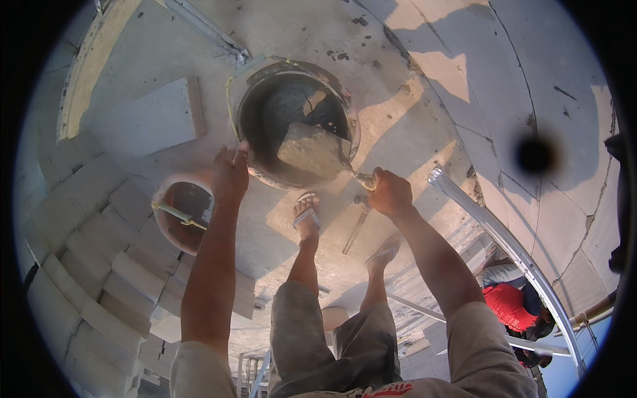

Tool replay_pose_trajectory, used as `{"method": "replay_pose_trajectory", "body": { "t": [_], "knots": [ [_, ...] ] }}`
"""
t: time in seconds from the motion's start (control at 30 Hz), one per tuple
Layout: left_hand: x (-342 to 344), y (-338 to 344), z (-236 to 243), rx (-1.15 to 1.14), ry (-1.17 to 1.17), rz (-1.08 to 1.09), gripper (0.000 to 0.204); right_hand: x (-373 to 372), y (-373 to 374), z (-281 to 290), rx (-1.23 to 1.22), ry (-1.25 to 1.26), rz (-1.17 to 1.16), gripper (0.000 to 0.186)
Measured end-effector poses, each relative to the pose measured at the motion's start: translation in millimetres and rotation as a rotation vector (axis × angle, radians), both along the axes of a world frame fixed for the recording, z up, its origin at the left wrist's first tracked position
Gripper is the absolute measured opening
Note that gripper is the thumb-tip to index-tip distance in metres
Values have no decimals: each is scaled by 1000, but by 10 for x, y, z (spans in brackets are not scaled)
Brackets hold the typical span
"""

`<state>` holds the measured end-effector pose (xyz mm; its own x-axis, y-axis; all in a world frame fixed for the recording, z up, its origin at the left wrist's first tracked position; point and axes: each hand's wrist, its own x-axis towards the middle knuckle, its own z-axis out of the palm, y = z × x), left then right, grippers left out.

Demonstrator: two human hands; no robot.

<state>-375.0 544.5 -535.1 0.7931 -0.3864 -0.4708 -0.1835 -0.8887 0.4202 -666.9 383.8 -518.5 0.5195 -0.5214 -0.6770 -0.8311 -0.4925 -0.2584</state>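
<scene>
My right hand (391, 192) is closed round the handle of a trowel (363, 179). Its broad blade carries a thick layer of grey mortar (312, 151) and hangs over the near part of a round bucket (355, 123). Inside the bucket lies dark, wet mortar (269, 109), with a paler lump near the far right. At the bucket's near left rim, my left hand (231, 174) grips the edge with its fingers. The blade hides part of the bucket's inside.
A smaller bucket (166, 194) with a yellowish bar across it stands left of my left forearm. Grey blocks (99, 242) are stacked at the left. A hammer (358, 224) lies between my feet. A metal pole (494, 229) and a person in red (509, 306) are at the right.
</scene>
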Motion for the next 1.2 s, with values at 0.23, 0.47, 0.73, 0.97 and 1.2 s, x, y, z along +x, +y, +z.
{"method": "replay_pose_trajectory", "body": {
  "t": [0.23, 0.47, 0.73, 0.97, 1.2],
  "knots": [
    [-65, 703, 727, -125, 216, 103, 44, 267, -34, -175, -10, 2, -44, 25],
    [-426, 970, 1293, -115, 284, 8, 34, 272, -28, 260, 32, -71, -96, 25],
    [-545, 1178, 1328, -86, 387, 3, 32, 284, -12, 189, -99, -163, -42, 27],
    [-794, 1518, 1275, 25, 385, 5, 33, 311, 106, -87, 47, 52, -145, 31],
    [-671, 1380, 1755, -218, 386, -18, 30, 36, -73, 1259, 120, -132, -271, 33]
  ]
}}
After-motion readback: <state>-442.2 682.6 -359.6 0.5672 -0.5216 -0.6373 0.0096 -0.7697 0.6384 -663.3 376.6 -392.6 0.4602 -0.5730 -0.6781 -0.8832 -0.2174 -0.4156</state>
